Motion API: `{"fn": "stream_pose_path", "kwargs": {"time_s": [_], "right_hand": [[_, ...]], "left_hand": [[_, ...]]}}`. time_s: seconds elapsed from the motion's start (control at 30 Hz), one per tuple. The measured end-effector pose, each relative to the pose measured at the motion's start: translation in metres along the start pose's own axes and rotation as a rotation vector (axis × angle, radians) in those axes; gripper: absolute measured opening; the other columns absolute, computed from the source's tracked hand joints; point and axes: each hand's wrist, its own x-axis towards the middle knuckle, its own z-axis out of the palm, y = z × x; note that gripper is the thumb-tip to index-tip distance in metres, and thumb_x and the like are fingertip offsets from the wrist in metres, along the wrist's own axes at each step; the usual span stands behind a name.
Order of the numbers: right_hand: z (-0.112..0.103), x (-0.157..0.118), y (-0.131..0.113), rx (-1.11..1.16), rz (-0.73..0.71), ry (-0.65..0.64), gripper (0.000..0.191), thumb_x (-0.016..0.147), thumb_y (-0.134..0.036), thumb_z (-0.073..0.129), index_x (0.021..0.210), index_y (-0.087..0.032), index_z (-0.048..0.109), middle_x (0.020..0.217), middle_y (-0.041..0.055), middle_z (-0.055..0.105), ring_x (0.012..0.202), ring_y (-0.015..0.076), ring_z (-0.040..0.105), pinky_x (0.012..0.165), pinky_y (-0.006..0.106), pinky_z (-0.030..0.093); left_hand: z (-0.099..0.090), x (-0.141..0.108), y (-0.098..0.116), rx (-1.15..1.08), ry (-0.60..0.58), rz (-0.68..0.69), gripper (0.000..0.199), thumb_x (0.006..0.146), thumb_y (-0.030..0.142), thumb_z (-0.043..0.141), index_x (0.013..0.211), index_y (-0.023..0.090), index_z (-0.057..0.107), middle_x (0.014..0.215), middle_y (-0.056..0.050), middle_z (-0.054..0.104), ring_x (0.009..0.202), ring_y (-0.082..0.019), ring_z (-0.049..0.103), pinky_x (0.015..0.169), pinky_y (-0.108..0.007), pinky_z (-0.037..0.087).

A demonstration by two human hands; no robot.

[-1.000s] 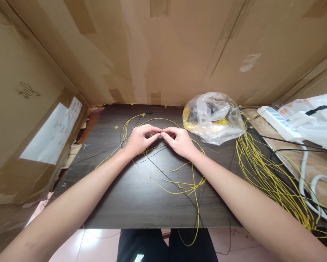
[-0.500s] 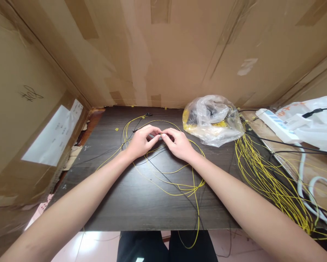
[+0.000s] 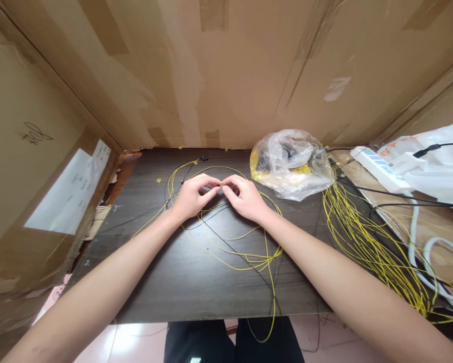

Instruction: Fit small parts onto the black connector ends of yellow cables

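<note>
My left hand and my right hand meet fingertip to fingertip above the dark table. Both are closed in a pinch around something tiny and yellowish, mostly covered by the fingers; its kind cannot be made out. Beneath and around the hands lie loose loops of thin yellow wire, mixed with thin black wire. Behind my left hand, black wire ends stick out from the yellow loops.
A clear plastic bag with yellow and black pieces stands at the back right. Beside it hangs a bundle of yellow wires. Further right are a white power strip, a white cable and a white bag. Cardboard walls enclose the table.
The camera view has shifted slightly. Both hands stay together in nearly the same place, with only small finger movement.
</note>
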Motion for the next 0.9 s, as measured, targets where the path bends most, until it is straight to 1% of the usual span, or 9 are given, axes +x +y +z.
{"fn": "stream_pose_path", "kwargs": {"time_s": [0.13,0.37,0.6,0.8,0.9], "right_hand": [[0.0001,0.0001,0.0007,-0.002,0.006,-0.006,0.013,0.097,-0.021,0.056,0.097,-0.018,0.069,0.09,0.0042,0.07,0.08,0.0171,0.063,0.074,0.03,0.048],[-0.0004,0.0007,0.001,-0.018,-0.008,-0.009,0.015,0.097,-0.02,0.055,0.097,-0.018,0.07,0.091,0.0043,0.071,0.079,0.0168,0.063,0.073,0.03,0.047],[-0.0003,0.0008,0.0,-0.029,0.003,-0.024,0.012,0.096,-0.021,0.057,0.092,-0.019,0.068,0.087,0.0038,0.07,0.078,0.0173,0.063,0.073,0.03,0.048],[-0.0005,0.0004,-0.0005,-0.042,-0.001,-0.041,0.017,0.101,-0.023,0.053,0.096,-0.018,0.068,0.093,0.005,0.071,0.084,0.0178,0.063,0.078,0.03,0.047],[-0.0003,0.001,0.0003,-0.053,-0.012,-0.051,0.019,0.102,-0.022,0.049,0.094,-0.019,0.066,0.094,0.005,0.071,0.087,0.0186,0.064,0.082,0.031,0.046]], "left_hand": [[-0.0002,0.0001,0.0002,0.01,0.009,0.008,0.017,0.093,0.027,0.066,0.102,0.019,0.077,0.095,-0.006,0.075,0.082,-0.016,0.071,0.064,-0.022,0.059],[-0.0004,-0.0002,-0.0007,0.008,0.021,-0.002,0.018,0.092,0.031,0.068,0.101,0.02,0.079,0.093,-0.006,0.076,0.079,-0.016,0.071,0.064,-0.024,0.058],[-0.0002,-0.0001,-0.002,-0.014,0.017,-0.034,0.019,0.091,0.033,0.069,0.099,0.02,0.079,0.092,-0.006,0.077,0.079,-0.017,0.072,0.063,-0.024,0.06],[-0.0002,-0.0006,-0.0008,0.002,0.033,-0.024,0.017,0.092,0.033,0.069,0.1,0.021,0.079,0.092,-0.005,0.076,0.078,-0.015,0.071,0.062,-0.023,0.058],[0.0,-0.0008,0.0001,0.006,0.035,-0.016,0.018,0.092,0.034,0.07,0.101,0.021,0.078,0.092,-0.005,0.076,0.078,-0.016,0.071,0.062,-0.023,0.058]]}}
